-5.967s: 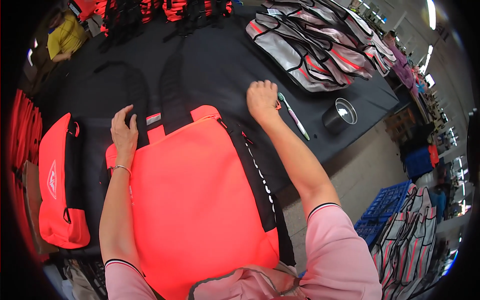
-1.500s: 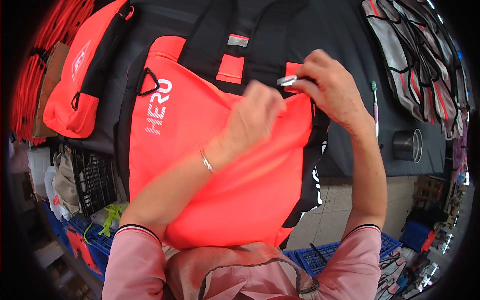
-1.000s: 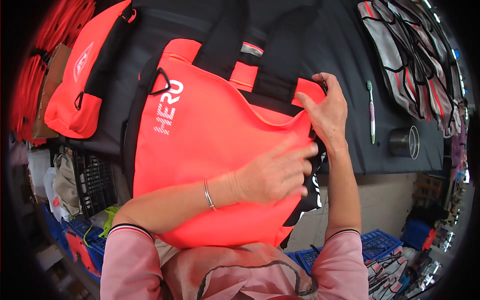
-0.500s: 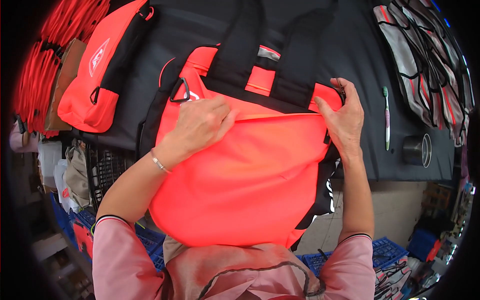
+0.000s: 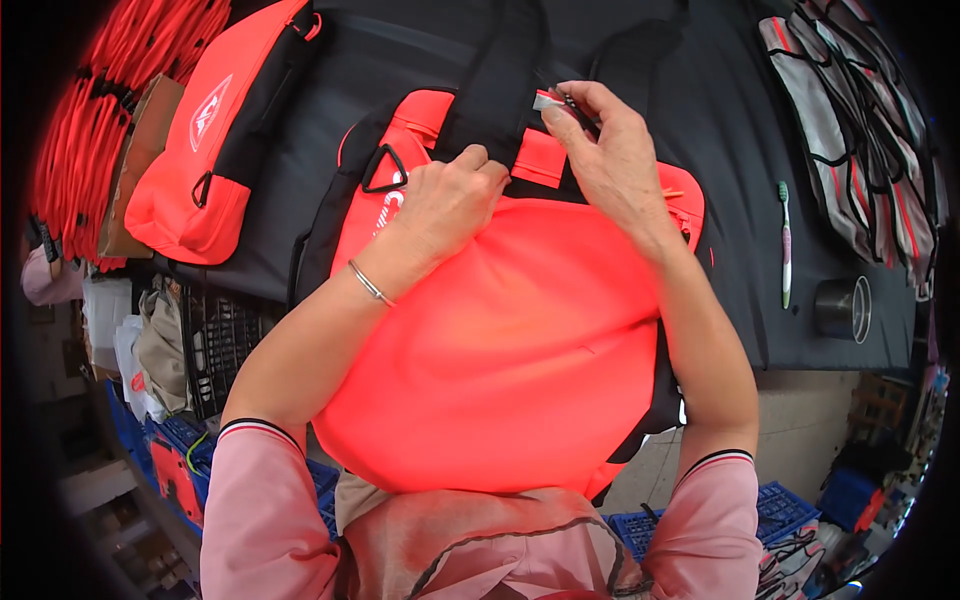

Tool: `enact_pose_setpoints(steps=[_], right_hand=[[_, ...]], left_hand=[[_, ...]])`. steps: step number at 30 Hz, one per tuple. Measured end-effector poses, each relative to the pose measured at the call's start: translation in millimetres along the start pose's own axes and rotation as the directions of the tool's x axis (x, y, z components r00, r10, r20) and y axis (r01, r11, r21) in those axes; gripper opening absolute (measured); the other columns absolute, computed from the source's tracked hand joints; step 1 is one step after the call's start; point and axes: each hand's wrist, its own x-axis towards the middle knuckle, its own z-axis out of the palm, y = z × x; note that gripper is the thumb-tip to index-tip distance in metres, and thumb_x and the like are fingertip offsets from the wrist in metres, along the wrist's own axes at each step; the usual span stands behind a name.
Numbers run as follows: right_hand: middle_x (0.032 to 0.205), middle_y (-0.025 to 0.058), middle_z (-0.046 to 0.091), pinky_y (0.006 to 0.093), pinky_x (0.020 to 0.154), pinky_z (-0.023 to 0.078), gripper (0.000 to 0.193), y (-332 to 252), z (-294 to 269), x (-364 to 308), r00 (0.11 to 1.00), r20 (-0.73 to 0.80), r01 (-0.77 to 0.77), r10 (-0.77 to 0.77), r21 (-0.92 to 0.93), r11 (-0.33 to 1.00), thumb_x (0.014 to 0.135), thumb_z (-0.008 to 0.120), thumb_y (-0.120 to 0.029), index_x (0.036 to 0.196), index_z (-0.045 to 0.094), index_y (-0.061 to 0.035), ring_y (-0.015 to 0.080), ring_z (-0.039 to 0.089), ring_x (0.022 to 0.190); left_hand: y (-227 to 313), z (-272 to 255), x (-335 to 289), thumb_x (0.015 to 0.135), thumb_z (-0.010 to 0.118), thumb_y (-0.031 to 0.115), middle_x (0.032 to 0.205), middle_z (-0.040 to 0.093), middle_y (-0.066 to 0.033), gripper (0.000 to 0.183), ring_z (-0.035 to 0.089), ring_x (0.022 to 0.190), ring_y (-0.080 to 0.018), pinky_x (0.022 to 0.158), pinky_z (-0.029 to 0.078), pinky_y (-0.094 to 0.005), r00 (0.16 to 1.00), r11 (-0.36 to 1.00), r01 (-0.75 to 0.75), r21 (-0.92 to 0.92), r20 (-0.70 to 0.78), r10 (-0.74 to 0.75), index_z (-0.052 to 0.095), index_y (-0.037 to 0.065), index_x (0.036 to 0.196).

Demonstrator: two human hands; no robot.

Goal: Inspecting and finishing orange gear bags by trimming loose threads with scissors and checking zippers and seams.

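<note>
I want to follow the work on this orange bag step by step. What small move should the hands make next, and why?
Probably the right hand should pull the small grey tab it pinches at the black strap, while the left hand holds the orange bag down; the tab sits between the fingertips and the bag lies flat.

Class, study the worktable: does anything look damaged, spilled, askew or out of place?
Nothing looks damaged or spilled. One oddity: a toothbrush lies beside a metal cup on the black table, unlike the bags around it. The orange bag overhangs the table's near edge, held by both hands.
</note>
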Motion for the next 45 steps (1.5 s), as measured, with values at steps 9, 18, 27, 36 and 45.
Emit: enact_pose_setpoints(steps=[9, 18, 27, 36, 45], right_hand=[[0.084, 0.0103, 0.066, 0.0326, 0.068, 0.048, 0.016, 12, 5, -12, 0.992, -0.125, 0.019, -0.022, -0.023, 1.0, 0.091, 0.065, -0.009, 0.102, 0.065, 0.0025, 0.0189, 0.061, 0.072], [0.072, 0.0011, 0.061, 0.0246, 0.061, 0.044, 0.015, 25, -3, -14, 0.985, -0.165, -0.024, 0.057, 0.197, 0.98, 0.094, 0.064, -0.011, 0.101, 0.066, 0.0013, 0.0066, 0.052, 0.064], [0.078, 0.0084, 0.067, 0.0281, 0.065, 0.048, 0.015, 20, -2, -15, 0.992, -0.125, -0.004, 0.017, 0.107, 0.994, 0.091, 0.066, -0.009, 0.101, 0.065, 0.0023, 0.0132, 0.059, 0.066], [0.08, 0.0095, 0.069, 0.0283, 0.066, 0.049, 0.015, 24, -2, -16, 0.992, -0.121, -0.017, 0.022, 0.044, 0.999, 0.09, 0.066, -0.008, 0.102, 0.066, 0.0017, 0.0145, 0.062, 0.068], [0.079, 0.0073, 0.069, 0.0279, 0.065, 0.048, 0.015, 25, -5, -15, 0.995, -0.101, -0.019, 0.026, 0.068, 0.998, 0.091, 0.066, -0.009, 0.102, 0.067, 0.0016, 0.0118, 0.061, 0.067]], left_hand=[[-20, 14, 14, 0.087, 0.062, 0.008, 0.085, 0.063, -0.0122, 0.011, 0.067, 0.064, -0.0324, 0.054, 0.053, -0.0402, 0.999, 0.999, -0.04, -0.037, -0.036, 0.038, 0.06, 0.002, 0.097], [-13, 4, 7, 0.085, 0.073, 0.017, 0.086, 0.066, -0.0047, 0.014, 0.067, 0.068, -0.0224, 0.059, 0.053, -0.0321, 0.989, 0.956, 0.062, -0.285, -0.114, -0.098, 0.074, 0.008, 0.096], [-7, 2, 19, 0.09, 0.066, 0.018, 0.092, 0.06, -0.0044, 0.014, 0.064, 0.067, -0.0276, 0.055, 0.051, -0.038, 0.993, 0.999, -0.013, -0.033, 0.113, 0.016, 0.064, 0.005, 0.094], [-27, 11, 5, 0.094, 0.056, 0.007, 0.095, 0.055, -0.0122, 0.007, 0.06, 0.067, -0.031, 0.064, 0.05, -0.0367, 0.994, 0.961, 0.076, -0.265, -0.057, -0.094, 0.055, 0.003, 0.1], [-17, 0, 2, 0.087, 0.066, 0.004, 0.08, 0.061, -0.0105, 0.006, 0.064, 0.068, -0.027, 0.061, 0.052, -0.0367, 0.989, 0.905, 0.064, -0.421, -0.093, -0.113, 0.069, 0.0, 0.089]])
